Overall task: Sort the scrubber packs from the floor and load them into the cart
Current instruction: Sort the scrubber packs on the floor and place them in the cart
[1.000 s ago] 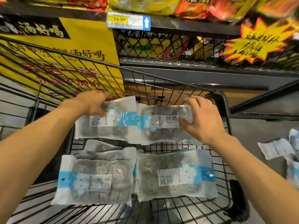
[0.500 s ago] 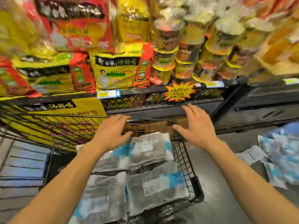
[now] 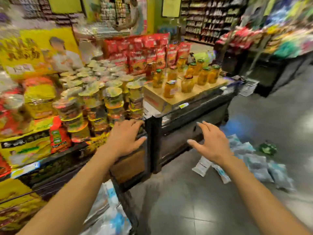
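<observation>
Both my hands are raised in front of me and hold nothing. My left hand (image 3: 126, 138) hovers with fingers spread near the black shelf corner. My right hand (image 3: 211, 142) is open too, fingers spread, above the floor. Several scrubber packs (image 3: 257, 164), clear with blue and white labels, lie in a loose heap on the grey floor at the right, beyond my right wrist. One white pack (image 3: 202, 166) lies closer. The cart (image 3: 125, 199) shows only its black right edge at the bottom left, with scrubber packs (image 3: 110, 216) inside it. The picture is blurred by motion.
A black display stand (image 3: 191, 116) with jars on a cardboard box (image 3: 162, 99) stands straight ahead. Stacked cups and yellow and red bags fill the shelves at the left. A dark green item (image 3: 267, 148) lies on the floor by the packs. Grey floor stretches to the right.
My view has swung up and to the right, away from the cart. Both hands let go of the packs laid in the cart and now hang open in the air.
</observation>
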### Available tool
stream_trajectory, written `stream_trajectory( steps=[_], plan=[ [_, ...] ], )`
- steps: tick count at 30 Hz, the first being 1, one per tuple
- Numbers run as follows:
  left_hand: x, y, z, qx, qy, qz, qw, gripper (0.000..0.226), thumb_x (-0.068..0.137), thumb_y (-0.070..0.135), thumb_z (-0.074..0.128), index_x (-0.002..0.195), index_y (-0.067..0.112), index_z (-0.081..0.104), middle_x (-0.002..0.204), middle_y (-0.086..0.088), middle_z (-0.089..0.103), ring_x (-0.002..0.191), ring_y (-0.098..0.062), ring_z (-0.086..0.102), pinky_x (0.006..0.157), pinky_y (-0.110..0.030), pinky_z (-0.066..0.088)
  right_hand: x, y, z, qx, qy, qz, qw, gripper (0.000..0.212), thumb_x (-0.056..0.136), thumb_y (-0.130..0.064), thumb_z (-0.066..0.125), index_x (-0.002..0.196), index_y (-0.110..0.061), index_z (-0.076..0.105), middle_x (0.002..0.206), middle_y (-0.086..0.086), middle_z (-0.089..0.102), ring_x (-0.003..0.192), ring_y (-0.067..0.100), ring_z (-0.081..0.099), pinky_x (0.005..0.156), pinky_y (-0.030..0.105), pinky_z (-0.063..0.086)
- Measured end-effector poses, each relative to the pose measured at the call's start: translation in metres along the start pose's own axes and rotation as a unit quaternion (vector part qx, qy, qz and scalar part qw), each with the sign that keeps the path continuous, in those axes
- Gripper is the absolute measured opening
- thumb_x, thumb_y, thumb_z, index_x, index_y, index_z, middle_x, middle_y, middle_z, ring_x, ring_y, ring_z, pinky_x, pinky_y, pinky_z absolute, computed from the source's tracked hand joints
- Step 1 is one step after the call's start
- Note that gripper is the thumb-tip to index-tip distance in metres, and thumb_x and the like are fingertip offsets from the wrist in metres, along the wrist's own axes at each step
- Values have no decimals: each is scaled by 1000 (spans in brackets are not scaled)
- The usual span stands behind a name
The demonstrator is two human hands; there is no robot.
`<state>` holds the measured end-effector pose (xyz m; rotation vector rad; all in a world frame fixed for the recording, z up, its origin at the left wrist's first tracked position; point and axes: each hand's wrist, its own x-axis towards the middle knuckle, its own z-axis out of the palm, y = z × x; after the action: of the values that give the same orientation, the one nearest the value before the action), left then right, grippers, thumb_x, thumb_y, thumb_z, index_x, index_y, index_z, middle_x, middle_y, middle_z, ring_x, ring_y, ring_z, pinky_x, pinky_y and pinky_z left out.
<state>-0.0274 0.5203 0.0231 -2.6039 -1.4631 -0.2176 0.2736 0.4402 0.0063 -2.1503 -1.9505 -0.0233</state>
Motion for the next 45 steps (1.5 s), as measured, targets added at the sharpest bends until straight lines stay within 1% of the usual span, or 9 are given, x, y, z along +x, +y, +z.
stream_trajectory(
  steps=[2,8,12,16,18,20,22,37,45],
  plan=[
    [29,45,3,-4,-5,48,999,72,93,67,44,151,24,41,144,-3,56,131,-29,54,100,-45,46,-22,52,-10,0,3,51,999,92,83,-77,50,153,-17,44,158,11,43,147,30,37,120,46,28],
    [114,178,16,-15,-15,181,983,78,91,74,36,152,26,41,147,0,54,134,-27,52,106,-46,44,-88,185,-34,-16,5,204,979,112,67,-85,22,154,-17,41,159,11,41,147,30,36,121,42,27],
    [167,269,25,-13,-1,274,962,77,92,76,38,152,27,40,150,2,52,137,-23,50,108,-45,41,-123,251,-52,-27,9,300,953,111,67,-86,24,155,-19,39,161,9,38,148,29,34,120,42,26],
    [219,345,42,-33,-7,329,944,74,93,73,43,151,27,43,148,2,54,135,-23,52,107,-44,41,-139,307,-62,-47,5,363,931,84,86,-73,56,151,-21,42,156,4,44,144,26,39,115,39,29],
    [249,375,54,-44,-12,350,936,75,91,75,38,148,27,46,143,2,58,131,-25,55,104,-44,43,-137,334,-67,-50,8,394,918,89,81,-79,50,150,-22,44,153,3,47,143,26,40,115,38,30],
    [284,402,67,-55,-22,365,929,84,85,78,26,146,26,49,140,2,60,127,-26,58,100,-45,44,-126,363,-71,-55,6,417,907,97,77,-85,41,151,-22,42,156,4,44,146,26,37,118,38,28],
    [322,429,80,-67,-22,375,924,89,80,79,19,146,27,50,139,2,61,125,-26,59,99,-45,45,-113,396,-74,-64,4,432,900,87,86,-77,51,154,-24,38,161,3,37,149,24,32,120,38,24],
    [539,617,148,-136,-88,381,910,94,80,80,12,150,27,45,147,4,55,133,-23,54,107,-46,41,8,631,-81,-39,-13,494,868,85,91,-71,51,158,-25,28,165,-2,29,152,20,26,121,36,21],
    [631,751,179,-119,-126,373,912,75,95,74,33,155,28,34,156,6,46,141,-20,45,116,-45,34,41,806,-73,4,-25,495,869,82,94,-65,54,159,-24,27,166,1,27,153,21,24,121,39,24]
  ],
)
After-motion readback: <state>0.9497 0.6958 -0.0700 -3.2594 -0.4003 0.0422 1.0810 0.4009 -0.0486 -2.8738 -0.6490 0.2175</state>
